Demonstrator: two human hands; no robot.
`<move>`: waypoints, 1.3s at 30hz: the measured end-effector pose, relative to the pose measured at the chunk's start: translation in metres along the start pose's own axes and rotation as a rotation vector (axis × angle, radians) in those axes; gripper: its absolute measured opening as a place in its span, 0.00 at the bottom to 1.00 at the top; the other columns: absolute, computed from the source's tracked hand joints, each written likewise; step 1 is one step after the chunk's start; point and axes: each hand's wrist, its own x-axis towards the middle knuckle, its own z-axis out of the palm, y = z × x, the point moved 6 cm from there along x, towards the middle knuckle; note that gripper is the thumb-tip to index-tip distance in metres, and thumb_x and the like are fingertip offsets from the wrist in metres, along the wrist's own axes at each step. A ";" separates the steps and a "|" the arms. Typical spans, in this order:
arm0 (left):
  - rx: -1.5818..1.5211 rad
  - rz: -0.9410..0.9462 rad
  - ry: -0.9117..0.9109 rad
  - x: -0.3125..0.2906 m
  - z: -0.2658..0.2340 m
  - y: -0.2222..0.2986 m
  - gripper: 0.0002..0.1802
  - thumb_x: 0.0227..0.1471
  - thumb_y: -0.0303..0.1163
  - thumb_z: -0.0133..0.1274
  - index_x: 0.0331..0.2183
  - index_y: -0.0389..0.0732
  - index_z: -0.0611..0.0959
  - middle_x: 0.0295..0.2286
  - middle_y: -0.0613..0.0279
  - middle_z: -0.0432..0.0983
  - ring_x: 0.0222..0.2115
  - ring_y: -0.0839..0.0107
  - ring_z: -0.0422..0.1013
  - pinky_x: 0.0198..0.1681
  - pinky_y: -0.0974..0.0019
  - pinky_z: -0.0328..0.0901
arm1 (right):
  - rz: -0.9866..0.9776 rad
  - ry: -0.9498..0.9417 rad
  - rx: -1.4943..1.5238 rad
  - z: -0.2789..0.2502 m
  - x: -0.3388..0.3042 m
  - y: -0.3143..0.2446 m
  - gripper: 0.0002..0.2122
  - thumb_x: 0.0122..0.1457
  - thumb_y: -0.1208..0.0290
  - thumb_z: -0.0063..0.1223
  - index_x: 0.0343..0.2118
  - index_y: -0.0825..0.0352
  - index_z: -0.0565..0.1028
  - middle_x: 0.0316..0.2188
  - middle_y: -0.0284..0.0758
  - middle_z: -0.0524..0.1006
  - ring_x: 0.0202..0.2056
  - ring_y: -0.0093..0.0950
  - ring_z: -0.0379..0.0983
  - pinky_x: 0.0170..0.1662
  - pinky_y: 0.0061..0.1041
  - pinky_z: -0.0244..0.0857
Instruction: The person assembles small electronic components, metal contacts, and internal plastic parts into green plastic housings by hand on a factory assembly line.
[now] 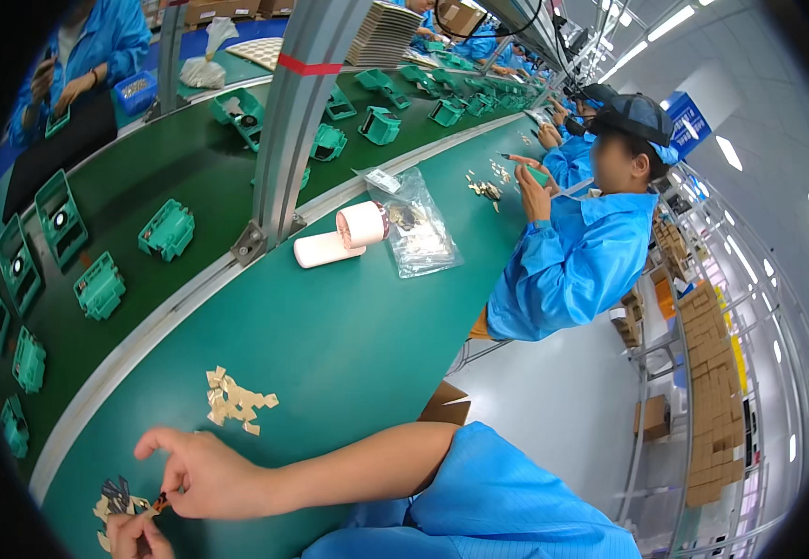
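Observation:
At the lower left, my hands meet over the green worktop. My left hand (134, 538) is closed in a pinch on a small orange-and-dark piece (157, 504), too small to name more exactly. My right hand (213, 477) reaches across from the right, its fingertips pinched at the upper end of that same piece, with one finger curving out above. Just beyond my left hand lies a small heap of dark strips (117, 496) and pale tan pieces (102, 508). A looser pile of flat tan pieces (232, 401) rests beyond my right hand.
A white-and-pink handheld device (330, 248) and a clear plastic bag (420, 238) lie farther up the worktop. Behind a metal post (304, 112), a dark green conveyor (143, 279) carries several teal housings (167, 229). A co-worker in blue (577, 252) sits to the right.

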 end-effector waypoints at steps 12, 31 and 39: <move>0.092 0.336 -0.096 0.029 0.118 0.046 0.09 0.37 0.21 0.62 0.27 0.37 0.81 0.22 0.58 0.72 0.23 0.61 0.70 0.24 0.63 0.66 | -0.234 0.496 0.308 -0.129 0.022 -0.040 0.19 0.52 0.81 0.57 0.47 0.69 0.66 0.27 0.31 0.77 0.26 0.15 0.71 0.30 0.15 0.67; 0.187 0.028 -0.134 0.059 0.170 0.068 0.28 0.50 0.41 0.55 0.46 0.30 0.70 0.46 0.39 0.67 0.49 0.46 0.66 0.50 0.51 0.62 | -0.193 0.459 0.501 -0.160 0.046 0.022 0.13 0.48 0.83 0.56 0.38 0.68 0.70 0.21 0.27 0.70 0.22 0.17 0.65 0.23 0.16 0.55; -0.551 -0.051 0.143 0.024 0.149 0.036 0.18 0.54 0.23 0.48 0.48 0.38 0.71 0.45 0.49 0.64 0.42 0.58 0.67 0.47 0.62 0.63 | -0.247 0.489 0.656 -0.200 0.017 0.048 0.19 0.54 0.81 0.53 0.50 0.70 0.66 0.45 0.44 0.73 0.41 0.27 0.72 0.34 0.18 0.66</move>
